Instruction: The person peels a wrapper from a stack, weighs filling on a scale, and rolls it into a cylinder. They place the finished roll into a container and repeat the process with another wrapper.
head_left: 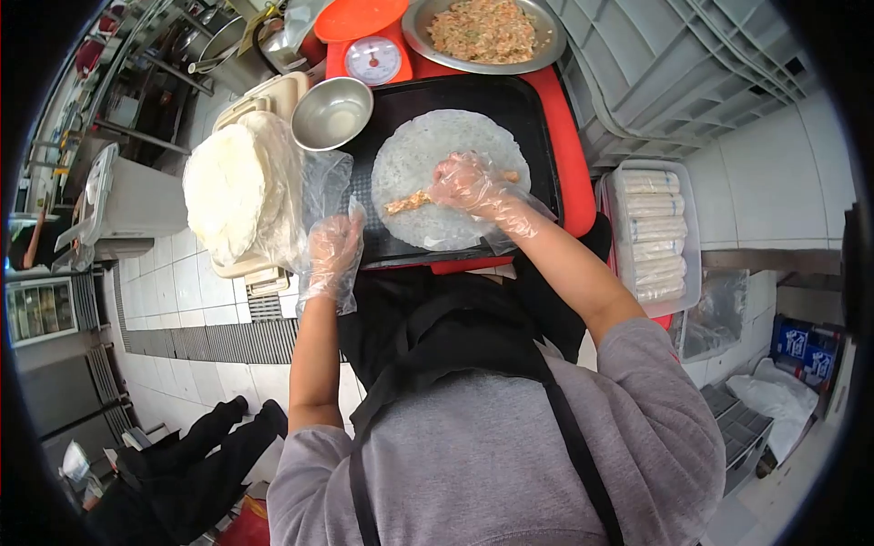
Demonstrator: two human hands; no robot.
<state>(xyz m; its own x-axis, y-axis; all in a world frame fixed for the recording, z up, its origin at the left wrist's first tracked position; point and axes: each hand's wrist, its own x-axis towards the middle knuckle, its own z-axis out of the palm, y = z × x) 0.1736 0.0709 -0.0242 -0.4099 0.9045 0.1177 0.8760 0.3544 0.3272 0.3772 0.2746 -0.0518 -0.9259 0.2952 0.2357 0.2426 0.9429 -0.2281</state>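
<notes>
A round, translucent wrapper sheet (pixel 437 141) lies flat on a black tray (pixel 537 136). Across its lower half runs a strip of minced filling (pixel 407 203). My right hand (pixel 467 185), in a clear plastic glove, is on the strip with its fingers curled over the filling, hiding the middle part. My left hand (pixel 333 244), also gloved, is at the tray's lower left corner, beside the plastic under the stack of white round sheets (pixel 226 191). Its fingers are pressed together, and anything inside them is too unclear to make out.
A metal bowl (pixel 333 114) stands at the tray's upper left. Behind are a red scale (pixel 373 60) and a basin of minced filling (pixel 484 30). A container of white rolls (pixel 652 232) is at right, below grey crates (pixel 674 64). Another person's black-clad legs (pixel 205 455) show lower left.
</notes>
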